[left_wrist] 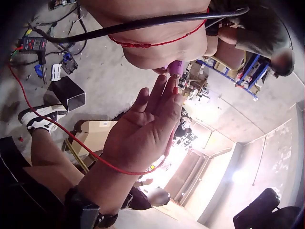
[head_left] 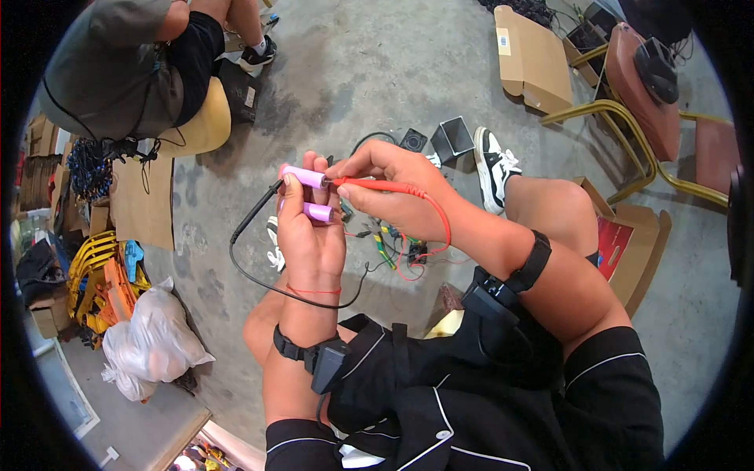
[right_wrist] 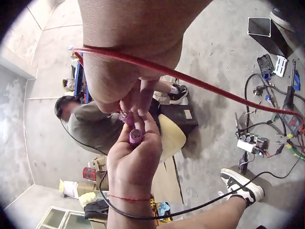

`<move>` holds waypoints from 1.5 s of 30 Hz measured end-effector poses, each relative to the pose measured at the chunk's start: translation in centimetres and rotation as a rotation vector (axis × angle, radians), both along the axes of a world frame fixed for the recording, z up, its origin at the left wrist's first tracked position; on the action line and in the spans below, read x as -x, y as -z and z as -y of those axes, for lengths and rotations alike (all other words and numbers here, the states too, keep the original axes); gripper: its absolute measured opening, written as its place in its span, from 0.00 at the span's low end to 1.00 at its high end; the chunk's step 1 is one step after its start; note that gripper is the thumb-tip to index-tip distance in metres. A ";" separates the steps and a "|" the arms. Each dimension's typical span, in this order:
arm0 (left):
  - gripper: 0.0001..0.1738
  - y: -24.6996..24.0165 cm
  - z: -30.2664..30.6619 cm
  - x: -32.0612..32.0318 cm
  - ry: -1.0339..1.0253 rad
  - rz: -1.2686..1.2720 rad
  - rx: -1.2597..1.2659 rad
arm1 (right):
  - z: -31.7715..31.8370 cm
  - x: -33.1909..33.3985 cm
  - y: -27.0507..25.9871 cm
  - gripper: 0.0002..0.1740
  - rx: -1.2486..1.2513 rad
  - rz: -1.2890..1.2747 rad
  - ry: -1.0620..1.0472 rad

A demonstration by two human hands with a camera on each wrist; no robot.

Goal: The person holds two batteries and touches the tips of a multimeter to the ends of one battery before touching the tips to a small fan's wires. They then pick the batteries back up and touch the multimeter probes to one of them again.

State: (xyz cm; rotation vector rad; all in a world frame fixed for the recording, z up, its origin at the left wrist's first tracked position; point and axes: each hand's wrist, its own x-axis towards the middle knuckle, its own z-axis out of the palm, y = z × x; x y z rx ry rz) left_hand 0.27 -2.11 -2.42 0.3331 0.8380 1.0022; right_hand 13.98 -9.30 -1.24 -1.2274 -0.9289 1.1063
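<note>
My left hand (head_left: pixel 312 247) holds two pink cylindrical battery cells, an upper cell (head_left: pixel 305 177) under the thumb and a lower cell (head_left: pixel 318 212) lying across the palm. A black test probe (head_left: pixel 255 212) meets the upper cell's far end, at the thumb and fingers. Between thumb and fingers, my right hand (head_left: pixel 400 192) pinches a red test probe (head_left: pixel 381 185), its tip right at the near end of the upper cell. In the right wrist view, the lower cell (right_wrist: pixel 136 137) shows its round metal end. The probes' leads hang toward a multimeter (left_wrist: pixel 33 45) on the floor.
Loose wires and circuit parts (right_wrist: pixel 252 140) lie on the concrete floor near my feet, with a black rectangular tube (head_left: pixel 453 140) beyond. A seated person (head_left: pixel 118 71) is at upper left. White bags (head_left: pixel 161 334) stand left; a chair (head_left: pixel 644 94) and cardboard box (head_left: pixel 534 59) are right.
</note>
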 end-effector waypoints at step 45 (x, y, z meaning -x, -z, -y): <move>0.12 -0.9 1.0 -1.2 -0.010 -0.102 -0.101 | 0.4 1.3 -0.4 0.21 0.050 -0.348 -0.019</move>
